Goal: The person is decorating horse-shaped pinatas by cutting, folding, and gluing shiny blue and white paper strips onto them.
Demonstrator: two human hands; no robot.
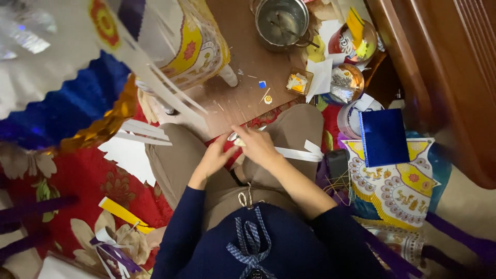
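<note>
At the far side, on the brown wooden board (pixel 243 62), stands a metal pot (pixel 281 21). Just right of the pot I see a round glass jar (pixel 356 41) with yellow paper inside, and nearer, a small square dish (pixel 298 82) with something yellow and white. On the right lies a dark blue square sheet (pixel 383 137), resting on a decorated paper piece (pixel 398 186) with yellow and red ornaments. At the far left hangs a big blurred lantern shape in blue foil (pixel 67 108) with a gold edge. Under my knees is a red floral cloth (pixel 88 181). Near left, a yellow paper strip (pixel 121 213) lies on this cloth.
</note>
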